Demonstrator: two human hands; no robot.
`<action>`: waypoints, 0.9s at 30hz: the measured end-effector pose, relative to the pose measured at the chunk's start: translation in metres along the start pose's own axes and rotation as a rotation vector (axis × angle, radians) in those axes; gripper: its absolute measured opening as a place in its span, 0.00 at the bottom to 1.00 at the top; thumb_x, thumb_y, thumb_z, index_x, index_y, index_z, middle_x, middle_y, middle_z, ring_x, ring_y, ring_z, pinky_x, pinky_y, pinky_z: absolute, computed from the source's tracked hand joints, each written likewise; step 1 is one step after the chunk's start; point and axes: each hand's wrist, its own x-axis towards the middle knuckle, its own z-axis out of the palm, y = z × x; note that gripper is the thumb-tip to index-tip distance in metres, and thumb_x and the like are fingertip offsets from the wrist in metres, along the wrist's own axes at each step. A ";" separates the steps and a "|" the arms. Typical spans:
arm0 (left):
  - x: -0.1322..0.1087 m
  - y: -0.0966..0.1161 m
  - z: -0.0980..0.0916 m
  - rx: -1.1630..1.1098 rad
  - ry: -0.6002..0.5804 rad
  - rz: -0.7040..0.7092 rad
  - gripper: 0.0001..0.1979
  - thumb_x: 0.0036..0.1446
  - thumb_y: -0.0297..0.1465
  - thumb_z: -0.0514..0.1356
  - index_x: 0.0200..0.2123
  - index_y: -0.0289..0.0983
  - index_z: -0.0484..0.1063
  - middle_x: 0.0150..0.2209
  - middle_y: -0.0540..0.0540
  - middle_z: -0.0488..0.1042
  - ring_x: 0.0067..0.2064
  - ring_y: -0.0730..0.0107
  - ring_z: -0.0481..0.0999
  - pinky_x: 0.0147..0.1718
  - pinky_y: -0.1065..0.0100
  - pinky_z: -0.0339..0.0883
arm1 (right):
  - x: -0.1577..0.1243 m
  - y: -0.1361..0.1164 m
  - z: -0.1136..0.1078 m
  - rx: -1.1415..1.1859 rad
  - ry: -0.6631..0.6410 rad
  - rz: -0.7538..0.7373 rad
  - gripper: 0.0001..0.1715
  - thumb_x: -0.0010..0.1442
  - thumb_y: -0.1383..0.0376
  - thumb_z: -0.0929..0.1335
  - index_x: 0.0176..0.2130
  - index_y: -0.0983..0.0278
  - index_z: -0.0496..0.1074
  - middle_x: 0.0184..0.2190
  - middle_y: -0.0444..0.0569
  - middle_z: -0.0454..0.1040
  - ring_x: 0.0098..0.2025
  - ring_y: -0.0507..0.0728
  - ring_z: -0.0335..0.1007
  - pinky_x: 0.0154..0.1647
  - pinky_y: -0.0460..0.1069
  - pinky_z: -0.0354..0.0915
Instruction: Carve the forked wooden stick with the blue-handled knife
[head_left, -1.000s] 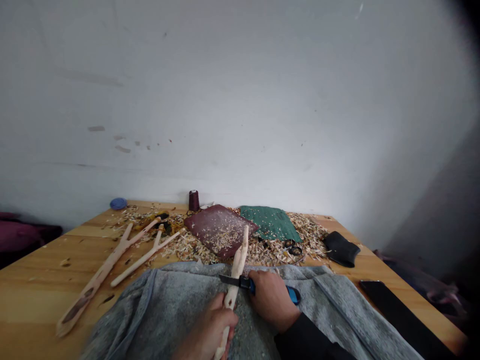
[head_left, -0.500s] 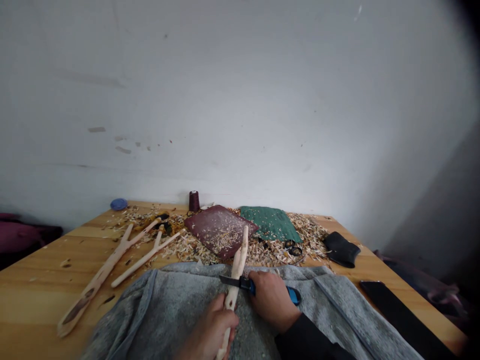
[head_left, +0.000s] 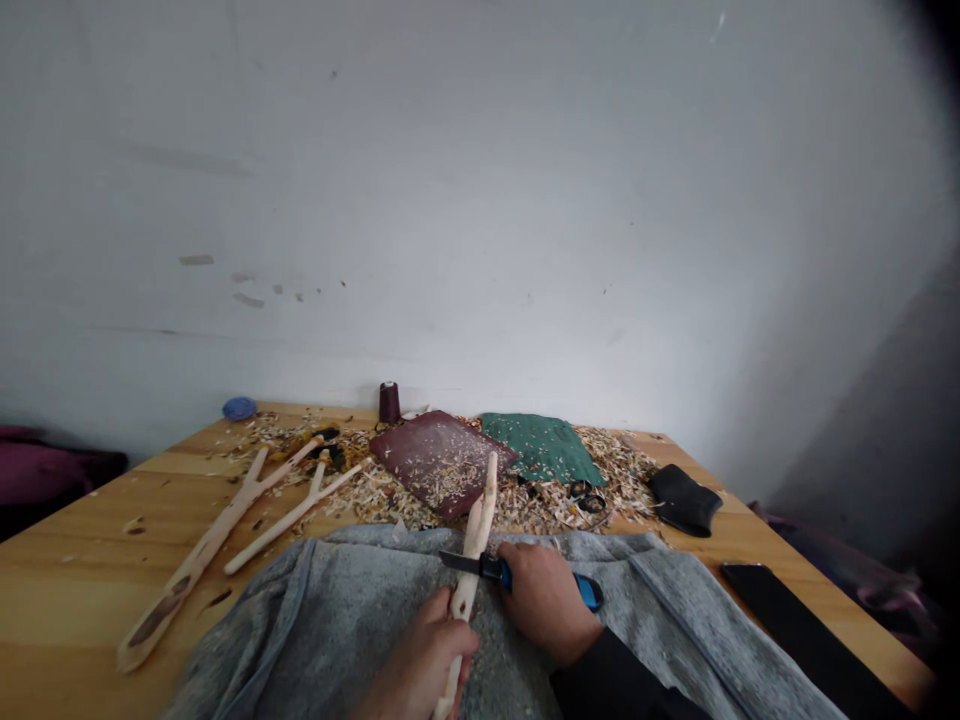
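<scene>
My left hand (head_left: pixel 435 655) is closed round the lower part of a peeled wooden stick (head_left: pixel 480 520), which points up and away from me above the grey cloth (head_left: pixel 360 590). In my right hand (head_left: pixel 546 600) is a carving knife (head_left: pixel 589 592) with a blue and black handle. Its dark blade crosses the stick just above my left thumb and touches the wood. A dark sleeve covers my right forearm.
Wood shavings (head_left: pixel 375 500) litter the wooden table round a maroon cloth (head_left: pixel 427 455) and a green cloth (head_left: pixel 540 445). Two forked sticks (head_left: pixel 217 535) lie left. A thread spool (head_left: pixel 388 402) stands at the wall. A black sheath-like piece (head_left: pixel 684 498) and a phone (head_left: pixel 795 620) lie right.
Hardly anything differs. Both hands, the knife and the stick keep the same positions, and the whole view has shifted by only a few pixels.
</scene>
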 end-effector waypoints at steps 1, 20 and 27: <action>0.000 0.000 0.000 -0.003 0.004 0.003 0.07 0.49 0.31 0.56 0.35 0.42 0.62 0.20 0.59 0.65 0.14 0.80 0.57 0.15 0.74 0.47 | 0.000 0.000 0.001 -0.002 0.004 -0.001 0.17 0.59 0.69 0.63 0.44 0.61 0.77 0.41 0.53 0.81 0.44 0.62 0.77 0.39 0.51 0.61; -0.002 0.002 0.001 -0.052 0.027 0.011 0.09 0.48 0.31 0.57 0.35 0.42 0.64 0.19 0.59 0.65 0.14 0.79 0.57 0.15 0.74 0.47 | 0.000 -0.001 0.004 -0.008 0.005 -0.009 0.17 0.59 0.70 0.63 0.44 0.62 0.76 0.41 0.53 0.81 0.44 0.61 0.77 0.39 0.50 0.59; -0.002 0.003 0.001 -0.104 0.017 0.043 0.13 0.47 0.32 0.57 0.39 0.41 0.64 0.18 0.59 0.65 0.13 0.79 0.57 0.15 0.75 0.47 | -0.002 -0.008 0.003 0.006 0.015 -0.058 0.14 0.60 0.68 0.63 0.42 0.60 0.76 0.39 0.51 0.80 0.41 0.60 0.77 0.37 0.49 0.59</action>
